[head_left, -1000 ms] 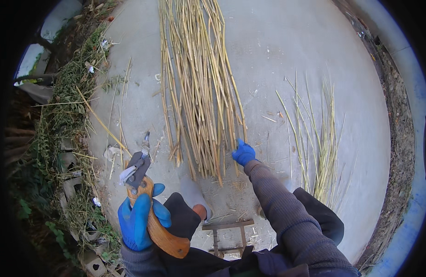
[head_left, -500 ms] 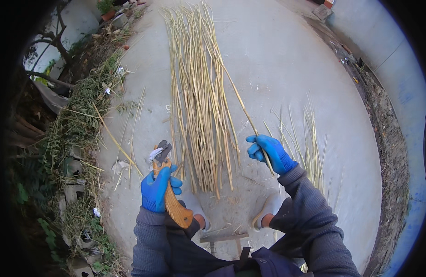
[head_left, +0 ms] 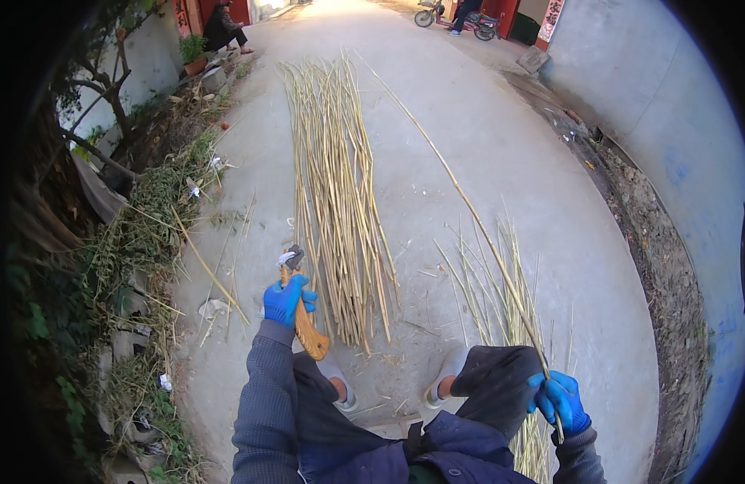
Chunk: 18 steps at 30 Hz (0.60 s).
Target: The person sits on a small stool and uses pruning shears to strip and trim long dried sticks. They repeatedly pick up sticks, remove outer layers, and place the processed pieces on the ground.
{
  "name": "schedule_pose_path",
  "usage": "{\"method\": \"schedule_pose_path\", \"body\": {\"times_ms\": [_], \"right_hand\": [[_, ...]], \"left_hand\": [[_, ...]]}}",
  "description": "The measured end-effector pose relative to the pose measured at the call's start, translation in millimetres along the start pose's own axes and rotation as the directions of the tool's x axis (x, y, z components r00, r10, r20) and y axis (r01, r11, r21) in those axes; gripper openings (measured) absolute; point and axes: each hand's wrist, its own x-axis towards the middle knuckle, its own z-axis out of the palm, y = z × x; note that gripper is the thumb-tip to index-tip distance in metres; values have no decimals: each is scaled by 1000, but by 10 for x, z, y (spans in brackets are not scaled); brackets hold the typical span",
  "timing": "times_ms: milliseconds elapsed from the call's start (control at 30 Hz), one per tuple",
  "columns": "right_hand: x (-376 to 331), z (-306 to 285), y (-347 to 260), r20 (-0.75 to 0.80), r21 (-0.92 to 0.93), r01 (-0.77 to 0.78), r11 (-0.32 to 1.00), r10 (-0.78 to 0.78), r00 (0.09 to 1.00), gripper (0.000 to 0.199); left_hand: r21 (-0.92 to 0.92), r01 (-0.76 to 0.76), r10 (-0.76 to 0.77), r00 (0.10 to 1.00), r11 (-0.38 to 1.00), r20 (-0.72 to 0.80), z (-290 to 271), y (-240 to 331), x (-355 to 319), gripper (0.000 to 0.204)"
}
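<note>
My left hand (head_left: 282, 303), in a blue glove, is closed around pruning shears (head_left: 309, 332) with brown wooden handles and a dark metal head pointing away from me. White wrapping shows by the head. At my right knee, my gloved right hand (head_left: 563, 400) grips the thick lower end of one long thin cane stalk (head_left: 479, 222). That stalk slants far forward and left, its tip near the top of a long pile of cane stalks (head_left: 333, 202) lying on the concrete before my feet. A second, thinner pile of stalks (head_left: 513, 310) lies by my right leg, partly hidden by it.
Weeds and rubble (head_left: 150, 218) line the left edge, where a few loose stalks (head_left: 207, 262) lie. A wall (head_left: 630, 89) runs along the right. Far off, a person (head_left: 221, 31) sits at the left and a motorbike (head_left: 461, 20) stands on the right.
My right hand has drawn the cane stalk back and right, off the main pile, down to my right knee. My left hand still holds the shears. The view has tilted up.
</note>
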Motion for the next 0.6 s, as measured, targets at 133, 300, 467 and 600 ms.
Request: {"method": "schedule_pose_path", "body": {"times_ms": [133, 300, 467, 600], "right_hand": [[-422, -60, 21, -18, 64, 141, 988, -140, 990, 35], [-228, 259, 142, 37, 257, 375, 891, -396, 917, 37], [593, 631, 56, 308, 74, 266, 961, -275, 911, 33], [1009, 840, -131, 390, 35, 291, 956, -281, 877, 30]], "left_hand": [[-33, -26, 26, 1000, 999, 5, -16, -73, -22, 34], [38, 33, -39, 983, 999, 180, 299, -11, -492, 36], [146, -38, -55, 812, 988, 581, 619, 138, -1650, 34], [335, 51, -275, 693, 941, 667, 557, 182, -2394, 33]]}}
